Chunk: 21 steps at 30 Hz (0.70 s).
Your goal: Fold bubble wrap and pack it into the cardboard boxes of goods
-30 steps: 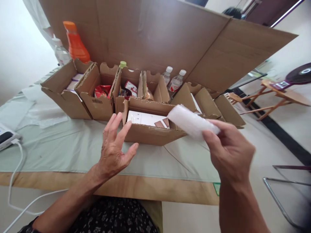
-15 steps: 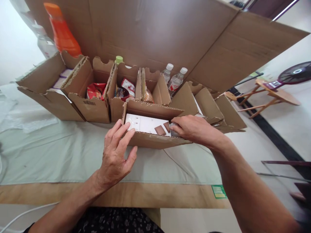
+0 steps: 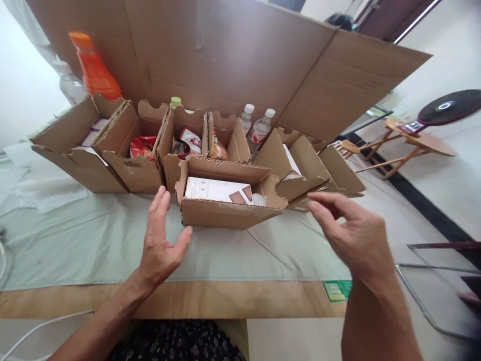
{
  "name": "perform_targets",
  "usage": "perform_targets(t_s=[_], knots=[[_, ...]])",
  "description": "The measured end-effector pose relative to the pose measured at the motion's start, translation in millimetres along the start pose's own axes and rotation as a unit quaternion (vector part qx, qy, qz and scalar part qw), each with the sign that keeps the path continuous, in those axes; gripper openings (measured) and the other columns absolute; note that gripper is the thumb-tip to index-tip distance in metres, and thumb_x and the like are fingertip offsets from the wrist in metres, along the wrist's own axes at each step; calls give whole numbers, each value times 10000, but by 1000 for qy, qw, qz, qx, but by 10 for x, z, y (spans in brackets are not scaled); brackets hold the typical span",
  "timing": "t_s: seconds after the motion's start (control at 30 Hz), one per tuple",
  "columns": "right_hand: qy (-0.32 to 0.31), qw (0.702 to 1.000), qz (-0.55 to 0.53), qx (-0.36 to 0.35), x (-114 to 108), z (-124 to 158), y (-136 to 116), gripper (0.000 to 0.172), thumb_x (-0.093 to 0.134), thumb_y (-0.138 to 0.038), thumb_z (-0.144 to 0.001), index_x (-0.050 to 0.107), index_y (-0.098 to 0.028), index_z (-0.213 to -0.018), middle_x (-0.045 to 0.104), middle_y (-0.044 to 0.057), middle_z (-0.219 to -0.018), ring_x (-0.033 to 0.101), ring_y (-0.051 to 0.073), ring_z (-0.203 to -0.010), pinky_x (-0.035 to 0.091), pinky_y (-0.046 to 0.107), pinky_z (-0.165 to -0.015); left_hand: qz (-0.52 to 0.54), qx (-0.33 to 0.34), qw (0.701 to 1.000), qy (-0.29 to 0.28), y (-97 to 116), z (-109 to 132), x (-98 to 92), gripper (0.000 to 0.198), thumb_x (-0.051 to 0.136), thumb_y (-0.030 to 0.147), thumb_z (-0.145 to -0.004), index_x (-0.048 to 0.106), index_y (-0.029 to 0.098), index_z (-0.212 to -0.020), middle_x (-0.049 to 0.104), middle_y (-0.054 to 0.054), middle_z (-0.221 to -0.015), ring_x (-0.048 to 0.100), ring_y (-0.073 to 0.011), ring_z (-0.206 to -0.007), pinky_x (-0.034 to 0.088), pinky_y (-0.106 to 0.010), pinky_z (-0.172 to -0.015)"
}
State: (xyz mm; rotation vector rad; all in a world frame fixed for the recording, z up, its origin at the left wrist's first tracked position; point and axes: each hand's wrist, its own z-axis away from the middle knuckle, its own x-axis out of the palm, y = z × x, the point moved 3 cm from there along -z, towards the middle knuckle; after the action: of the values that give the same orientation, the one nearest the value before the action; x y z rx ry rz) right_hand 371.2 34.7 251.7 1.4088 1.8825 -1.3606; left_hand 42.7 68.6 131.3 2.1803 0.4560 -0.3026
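Note:
A narrow cardboard box [image 3: 229, 216] stands crosswise at the front of the table. Inside it lies a white carton [image 3: 210, 190] with brown shapes printed on one end, and a clear plastic item [image 3: 259, 200] sits beside that end. To the left of the box, my left hand [image 3: 160, 240] is raised with fingers stretched out and thumb apart, holding nothing. My right hand [image 3: 351, 233] hovers off the box's right end, its fingers curved and a gap showing between thumb and forefinger. Nothing is visible in it.
Behind stand more cardboard bins, one with a red snack packet [image 3: 143, 148]. An orange bottle [image 3: 95, 70] and two clear bottles [image 3: 261, 128] are near a tall cardboard panel [image 3: 225, 55]. A fan [image 3: 447, 108] rests on a wooden stool [image 3: 432, 138] at right.
Both hands have come away from the front box, the left moving left and the right moving right. My right hand has let go of the clear plastic item inside the box.

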Motion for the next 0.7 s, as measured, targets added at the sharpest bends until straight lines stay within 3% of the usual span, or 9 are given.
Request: perform_targets(t_s=[0.07,0.13,0.2,0.27,0.37,0.57,0.63,0.7], knots=[[-8,996,-78,40,230,283,188,363,659,-464,-899,711,-210,-1152,780,75,-1016,714,215,-840,565,348,-712,51,-88,994,-36,-160,64,61,871,691,317,-914,223,328,-1648,283,-123,-1714,345,-358,-1549,422,-580,-1194],[-54,985,-150,63,617,500,253,497,683,-487,-869,638,-196,-1270,749,121,-1179,716,252,-990,584,364,-737,102,-156,980,-73,-279,111,143,880,690,398,-907,225,303,-1648,287,-132,-1712,334,-365,-1553,379,-603,-1219],[-80,973,-202,81,978,639,196,541,670,-509,-868,597,-193,-1300,720,140,-1236,700,264,-1034,591,387,-773,144,-193,965,-103,-327,138,209,903,700,455,-880,250,264,-1640,336,-150,-1686,342,-379,-1545,340,-623,-1236],[-71,966,-231,96,1166,728,82,507,633,-525,-891,599,-199,-1277,718,129,-1196,687,250,-978,588,400,-789,171,-202,958,-114,-295,159,224,924,710,483,-861,264,239,-1632,387,-160,-1653,363,-387,-1531,313,-633,-1247],[-34,967,-231,103,1048,888,-33,516,651,-550,-883,604,-208,-1265,704,111,-1154,668,236,-901,578,404,-772,174,-184,961,-107,-99,226,159,918,718,490,-865,272,243,-1628,368,-150,-1664,334,-385,-1546,247,-631,-1276],[111,965,-212,105,339,1224,-140,493,668,-508,-925,571,-225,-1316,651,89,-1154,654,213,-897,548,381,-796,188,-132,962,-144,524,275,-52,868,751,450,-873,325,299,-1614,431,-103,-1638,340,-357,-1553,267,-575,-1287],[127,964,-221,81,304,1167,-359,479,632,-504,-954,551,-225,-1335,633,96,-1180,640,217,-949,546,383,-823,193,-121,967,-117,611,147,-218,846,749,422,-883,332,309,-1611,424,-85,-1644,327,-340,-1561,247,-556,-1298],[96,968,-229,46,371,1019,-628,498,615,-526,-959,541,-225,-1349,623,101,-1205,630,223,-982,551,402,-854,191,-108,974,-50,614,-14,-419,829,753,410,-878,357,310,-1599,412,-73,-1651,317,-338,-1563,233,-554,-1301]])
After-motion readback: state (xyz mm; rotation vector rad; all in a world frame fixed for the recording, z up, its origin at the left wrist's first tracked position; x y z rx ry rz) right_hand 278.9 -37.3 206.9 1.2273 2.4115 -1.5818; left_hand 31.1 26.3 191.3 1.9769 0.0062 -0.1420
